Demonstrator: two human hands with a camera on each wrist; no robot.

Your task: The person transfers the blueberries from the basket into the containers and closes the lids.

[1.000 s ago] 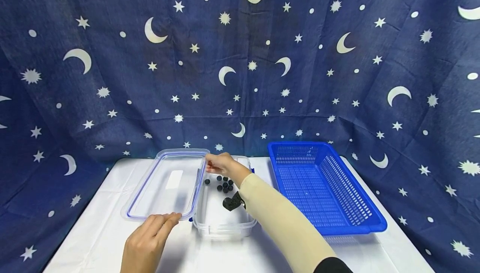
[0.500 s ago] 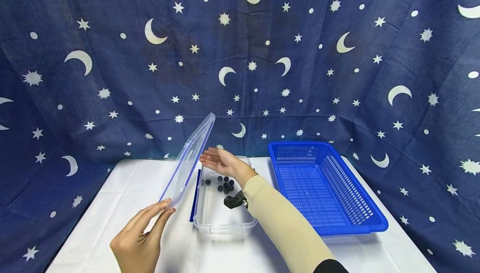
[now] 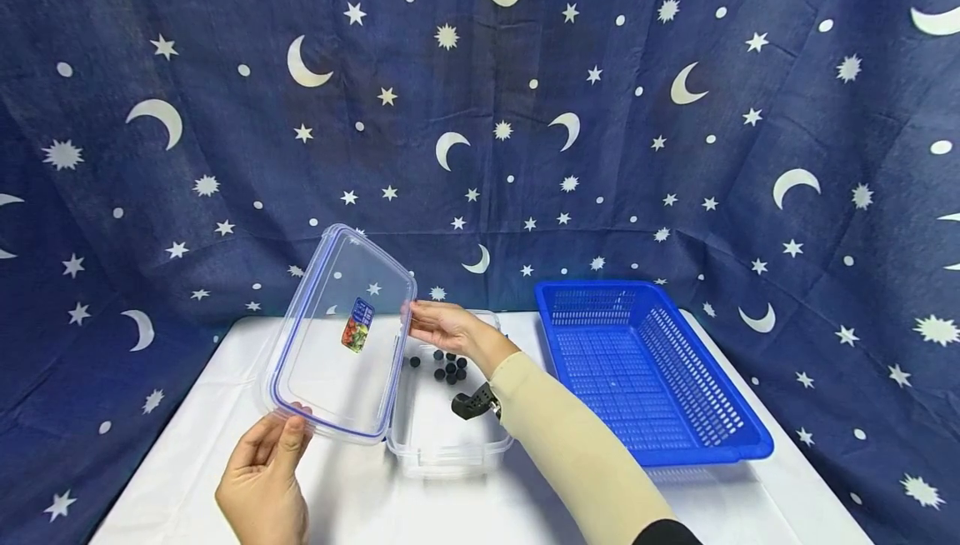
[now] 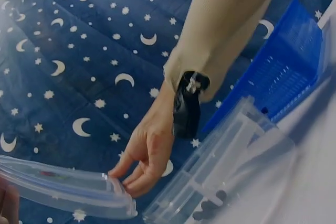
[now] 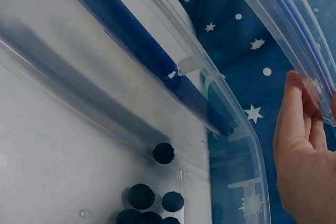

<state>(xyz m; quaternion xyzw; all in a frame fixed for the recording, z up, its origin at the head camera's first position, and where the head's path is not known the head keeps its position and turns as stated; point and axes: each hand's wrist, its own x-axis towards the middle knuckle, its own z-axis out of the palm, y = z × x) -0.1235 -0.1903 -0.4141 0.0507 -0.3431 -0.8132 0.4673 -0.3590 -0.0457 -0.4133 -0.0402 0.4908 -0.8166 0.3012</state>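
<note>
A clear lid (image 3: 322, 362) with a blue seal and a colourful label is tilted up above the table, left of a clear plastic box (image 3: 450, 451). My left hand (image 3: 266, 470) pinches its near left corner between thumb and fingers. On the lid's right edge, my right hand (image 3: 450, 330) holds it lightly, fingers mostly straight; the right wrist view shows that hand (image 5: 304, 156) with its thumb mostly cut off. Inside the box lie several small dark round berries, blueberries (image 5: 140, 196) by their look, most clustered and one apart.
A blue perforated basket (image 3: 615, 378) stands right of the box on the white-covered table (image 3: 187, 445). A blue side latch (image 5: 131, 35) hangs open on the box. Behind the table hangs a dark blue cloth (image 3: 405, 137) with moons and stars.
The lid has been lifted and turned over, so its coloured label now faces me. My right hand let go during the turn, then took the right edge again. The box and berries have not moved.
</note>
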